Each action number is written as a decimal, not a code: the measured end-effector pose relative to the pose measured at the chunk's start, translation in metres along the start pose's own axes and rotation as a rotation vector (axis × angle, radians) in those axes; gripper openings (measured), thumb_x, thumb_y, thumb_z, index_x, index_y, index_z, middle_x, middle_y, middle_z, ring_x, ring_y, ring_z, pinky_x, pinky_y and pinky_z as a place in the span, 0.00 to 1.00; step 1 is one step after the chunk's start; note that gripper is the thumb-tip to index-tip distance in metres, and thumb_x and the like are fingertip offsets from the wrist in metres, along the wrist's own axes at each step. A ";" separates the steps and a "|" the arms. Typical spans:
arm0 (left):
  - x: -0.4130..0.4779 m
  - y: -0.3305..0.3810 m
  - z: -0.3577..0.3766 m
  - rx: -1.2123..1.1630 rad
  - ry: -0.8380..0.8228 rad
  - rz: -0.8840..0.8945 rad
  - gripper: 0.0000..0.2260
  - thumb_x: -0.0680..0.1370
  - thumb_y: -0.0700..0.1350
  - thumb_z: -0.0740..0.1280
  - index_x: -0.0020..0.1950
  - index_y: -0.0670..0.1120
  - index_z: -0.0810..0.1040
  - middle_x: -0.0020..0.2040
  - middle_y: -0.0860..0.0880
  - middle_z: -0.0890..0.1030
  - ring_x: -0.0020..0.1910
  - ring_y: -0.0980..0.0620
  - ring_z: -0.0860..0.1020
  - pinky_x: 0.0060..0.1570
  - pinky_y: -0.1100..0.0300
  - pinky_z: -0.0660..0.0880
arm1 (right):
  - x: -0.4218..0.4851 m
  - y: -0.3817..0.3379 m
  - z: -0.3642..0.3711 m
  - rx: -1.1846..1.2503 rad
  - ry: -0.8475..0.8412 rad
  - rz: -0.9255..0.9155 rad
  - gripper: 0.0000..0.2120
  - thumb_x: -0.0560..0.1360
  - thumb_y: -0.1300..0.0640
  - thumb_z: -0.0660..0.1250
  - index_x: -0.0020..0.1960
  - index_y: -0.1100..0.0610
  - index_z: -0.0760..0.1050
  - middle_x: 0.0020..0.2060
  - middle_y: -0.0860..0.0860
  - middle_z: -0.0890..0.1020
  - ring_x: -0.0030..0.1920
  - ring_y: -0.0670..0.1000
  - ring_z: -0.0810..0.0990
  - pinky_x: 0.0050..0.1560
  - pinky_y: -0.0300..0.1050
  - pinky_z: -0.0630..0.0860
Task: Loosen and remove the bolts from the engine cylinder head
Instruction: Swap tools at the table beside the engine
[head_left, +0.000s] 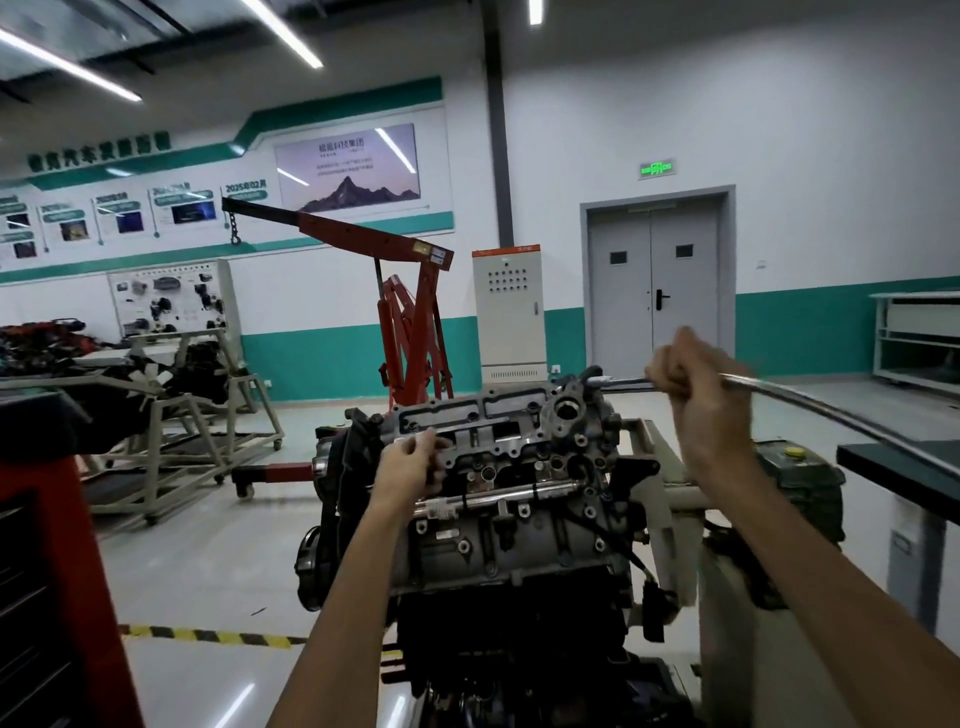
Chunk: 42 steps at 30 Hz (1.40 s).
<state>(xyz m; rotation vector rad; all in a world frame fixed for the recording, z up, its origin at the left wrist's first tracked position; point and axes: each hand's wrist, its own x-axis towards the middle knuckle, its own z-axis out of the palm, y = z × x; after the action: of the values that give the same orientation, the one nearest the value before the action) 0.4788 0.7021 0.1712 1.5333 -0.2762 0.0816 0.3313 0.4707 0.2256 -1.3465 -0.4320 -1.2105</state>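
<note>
the grey cast-metal engine cylinder head (498, 431) sits in the middle of the scene, on top of a dark engine block (498, 561) that is carried by a beige steel stand (660, 467). its flat top face tilts toward the viewer and is dotted with holes and small fittings. single bolts are too small to pick out with certainty. a thin silver rail (498, 496) runs left to right across the near side of the head.

the person's left grip (410, 462) rests on the left end of the cylinder head, fingers curled against its top edge. whether it pinches something small there or only touches the metal cannot be told.

the right grip (691, 384) is raised above the far right corner of the head and is clenched around a long silver metal wrench bar (810, 400). the bar's far-left end meets the head's far right corner, and its handle sweeps out to the right past the fist.

behind the engine stand a red engine hoist (410, 312), a beige electrical cabinet (509, 312) and a grey double door (654, 280). a dark tabletop (893, 457) edges in at the right, a red tool cabinet (52, 571) at the near left, and yellow-and-black striped tape (208, 635) crosses the pale floor.
</note>
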 end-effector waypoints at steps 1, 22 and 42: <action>-0.009 0.011 0.007 -0.057 -0.109 -0.039 0.14 0.83 0.45 0.57 0.46 0.38 0.77 0.33 0.47 0.73 0.27 0.54 0.71 0.28 0.62 0.69 | -0.002 0.007 0.007 -0.140 -0.063 -0.017 0.20 0.79 0.52 0.57 0.28 0.52 0.68 0.23 0.45 0.67 0.27 0.44 0.66 0.34 0.39 0.68; -0.102 0.034 0.054 -0.526 -0.690 -0.262 0.16 0.75 0.49 0.61 0.41 0.37 0.80 0.29 0.45 0.71 0.22 0.56 0.65 0.22 0.66 0.63 | -0.007 0.025 0.039 -1.243 -0.864 -0.763 0.07 0.70 0.63 0.61 0.47 0.62 0.72 0.45 0.57 0.76 0.48 0.56 0.72 0.52 0.52 0.73; -0.267 0.021 0.398 -0.254 -0.765 0.262 0.09 0.81 0.41 0.61 0.47 0.40 0.80 0.59 0.61 0.75 0.47 0.67 0.77 0.46 0.72 0.72 | -0.130 -0.096 -0.253 -0.737 0.298 0.415 0.20 0.74 0.66 0.64 0.63 0.50 0.71 0.46 0.45 0.83 0.47 0.40 0.81 0.49 0.38 0.78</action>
<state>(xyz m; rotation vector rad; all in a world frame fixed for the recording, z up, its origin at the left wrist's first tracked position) 0.1661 0.3403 0.1364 1.2122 -1.0538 -0.3320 0.1039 0.3201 0.1011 -1.7154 0.5414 -1.2291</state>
